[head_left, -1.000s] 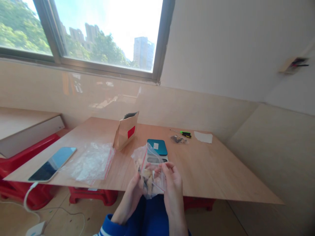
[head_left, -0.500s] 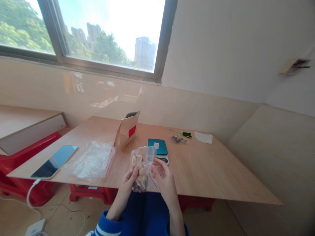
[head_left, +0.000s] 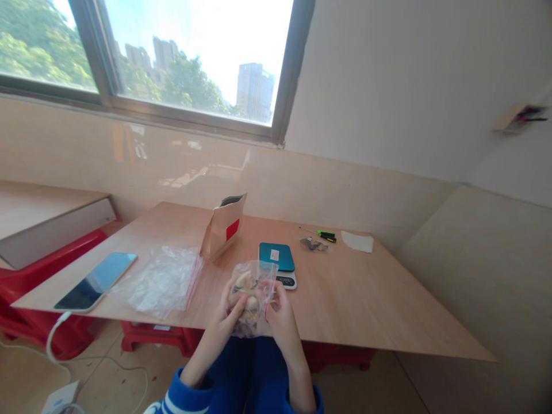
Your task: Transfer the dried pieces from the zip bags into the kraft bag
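A clear zip bag [head_left: 249, 280] filled with pale beige and brown pieces is held above the table's front edge. My left hand [head_left: 229, 313] is closed round its left side, thumb across the front. At the bag's red-striped opening on the right, the fingers of my right hand [head_left: 278, 305] are bent together on the plastic. Just behind the bag is a kitchen scale [head_left: 276, 256] with a teal plate, its dark display partly showing. A brown paper pouch [head_left: 222, 230] with a red label stands open at the top, behind and left of the bag.
On the table [head_left: 353, 299], a pile of clear zip bags [head_left: 161, 282] and a tablet [head_left: 97, 283] with a white cable lie left. Screwdrivers [head_left: 325, 234], a small bag of dark pieces [head_left: 314, 245] and white paper [head_left: 357, 241] lie at the back right. Red stools are underneath.
My right hand has moved left and closed in on the bag's opening. The bag has spread wider and turned slightly, and its top sits a little lower. More of the scale's display shows.
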Available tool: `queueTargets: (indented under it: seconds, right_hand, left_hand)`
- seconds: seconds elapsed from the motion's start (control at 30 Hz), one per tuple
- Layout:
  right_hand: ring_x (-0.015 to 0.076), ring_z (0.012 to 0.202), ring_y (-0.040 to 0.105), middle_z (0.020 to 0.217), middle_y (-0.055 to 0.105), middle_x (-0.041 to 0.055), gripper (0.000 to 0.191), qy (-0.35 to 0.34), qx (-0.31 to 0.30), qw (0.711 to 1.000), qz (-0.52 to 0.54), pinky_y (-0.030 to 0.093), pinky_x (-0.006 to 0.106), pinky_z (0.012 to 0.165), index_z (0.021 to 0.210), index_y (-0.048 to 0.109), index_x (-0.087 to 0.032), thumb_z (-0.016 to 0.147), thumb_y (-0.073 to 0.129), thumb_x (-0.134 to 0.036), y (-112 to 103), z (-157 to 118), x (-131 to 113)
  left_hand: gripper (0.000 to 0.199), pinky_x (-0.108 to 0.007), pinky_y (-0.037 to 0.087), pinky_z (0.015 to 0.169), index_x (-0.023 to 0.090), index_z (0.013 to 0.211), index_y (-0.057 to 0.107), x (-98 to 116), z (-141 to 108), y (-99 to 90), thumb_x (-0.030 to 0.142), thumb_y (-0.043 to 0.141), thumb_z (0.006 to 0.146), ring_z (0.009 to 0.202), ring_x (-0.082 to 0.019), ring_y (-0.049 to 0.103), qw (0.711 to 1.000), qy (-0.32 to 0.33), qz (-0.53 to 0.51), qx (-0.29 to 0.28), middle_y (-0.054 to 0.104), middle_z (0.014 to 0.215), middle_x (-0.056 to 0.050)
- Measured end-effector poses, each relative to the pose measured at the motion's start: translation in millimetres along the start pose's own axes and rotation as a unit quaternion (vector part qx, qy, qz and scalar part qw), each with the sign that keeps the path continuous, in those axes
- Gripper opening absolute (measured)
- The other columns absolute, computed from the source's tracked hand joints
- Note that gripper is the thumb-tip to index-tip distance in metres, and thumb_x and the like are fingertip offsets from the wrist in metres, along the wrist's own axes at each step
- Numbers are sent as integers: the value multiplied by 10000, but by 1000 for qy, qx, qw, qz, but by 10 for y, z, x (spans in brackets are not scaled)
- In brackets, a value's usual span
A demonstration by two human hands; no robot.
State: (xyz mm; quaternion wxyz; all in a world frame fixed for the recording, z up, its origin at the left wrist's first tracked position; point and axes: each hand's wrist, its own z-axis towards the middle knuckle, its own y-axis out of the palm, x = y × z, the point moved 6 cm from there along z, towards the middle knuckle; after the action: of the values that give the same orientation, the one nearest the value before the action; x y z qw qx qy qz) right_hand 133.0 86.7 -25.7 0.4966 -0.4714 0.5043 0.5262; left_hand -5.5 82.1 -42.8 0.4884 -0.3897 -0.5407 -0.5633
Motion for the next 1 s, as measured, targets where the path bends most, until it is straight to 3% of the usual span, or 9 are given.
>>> queueTargets:
  seconds: [0.1,0.2,0.4,0.6,0.8,0.9,1.0]
  right_hand:
    - [168,724,630,856,645,18,437,-13,6,1000,4,530,287,690,1117,557,-214,746,684,-407,-9,-1,-13]
    - [179,847,634,1003,638,46,439,-41,-7,999,-1,529,315,813,1176,575,-231,768,674,-361,-29,-22,-24]
    - [169,945,626,1257,534,70,544,-32,-131,991,0,506,324,902,1293,553,-250,768,687,-294,39,-45,102]
    - [209,954,641,1132,658,71,490,-23,-108,994,-17,510,349,887,1204,601,-207,729,719,-233,67,-7,109]
    - [219,986,656,1111,691,68,461,3,-135,991,5,504,355,907,1156,611,-202,715,743,-232,172,-19,40]
    - [213,957,668,1081,708,61,438,-1,-142,989,26,519,335,863,1113,628,-200,694,751,-215,223,28,20]
    - [201,902,682,1001,733,42,358,-16,-121,992,43,528,300,802,1008,661,-195,662,750,-178,245,107,17]
  left_hand:
    - [443,-335,537,832,216,1131,627,51,11,8,474,655,772,972,-235,652,999,32,2,13,691,965,-75]
    - [432,-340,525,847,220,1152,618,63,21,4,486,602,811,1003,-243,638,999,39,24,3,694,956,-74]
    - [394,-278,492,788,171,884,677,25,57,-37,544,579,802,872,-213,644,996,25,83,-18,711,878,-56]
    - [383,-233,468,594,172,765,639,-1,65,-80,550,669,715,640,-165,620,999,-20,32,2,689,689,-11]
    - [382,-287,505,764,175,934,694,-45,49,-153,512,636,765,867,-236,673,996,-22,87,-22,741,883,-61]
    - [416,-305,480,883,175,983,707,-45,50,-245,529,609,787,999,-251,651,997,-4,80,10,733,1000,-81]
    - [483,-311,482,897,166,980,709,-66,57,-331,586,612,764,1012,-250,645,998,-7,45,47,726,1022,-89]
